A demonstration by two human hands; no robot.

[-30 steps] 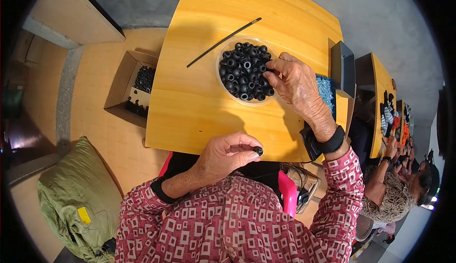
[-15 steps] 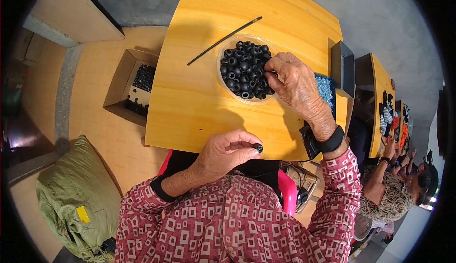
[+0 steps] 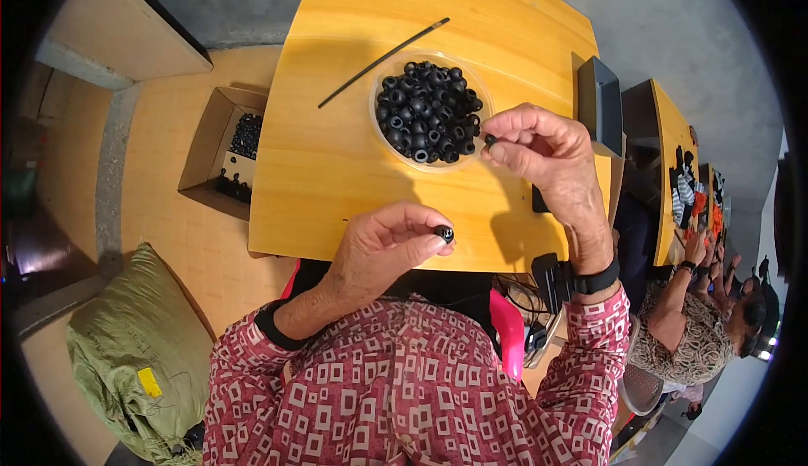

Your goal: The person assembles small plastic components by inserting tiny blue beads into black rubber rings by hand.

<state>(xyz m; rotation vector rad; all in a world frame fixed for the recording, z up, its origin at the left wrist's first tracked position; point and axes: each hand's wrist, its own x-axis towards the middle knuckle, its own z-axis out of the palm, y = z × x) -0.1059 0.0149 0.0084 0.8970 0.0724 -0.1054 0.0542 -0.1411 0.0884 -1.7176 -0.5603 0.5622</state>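
A shallow clear plastic bowl holds a heap of black, round, hollow bead-like pieces on the wooden table. My left hand pinches one such black bead between thumb and fingertips, above the table's near edge, its hole facing up. Just right of the bowl, my right hand is closed on a small black piece held at the fingertips; its exact shape is partly covered. Beyond and left of the bowl lies a thin black stick.
A grey tray stands at the table's right edge. An open cardboard box with black pieces sits to the left, above a green sack. At far right, other people work at another table.
My right hand has drawn back from the heap to the bowl's right side, a small black piece now showing at its fingertips. My left hand still holds its bead. The view has shifted slightly.
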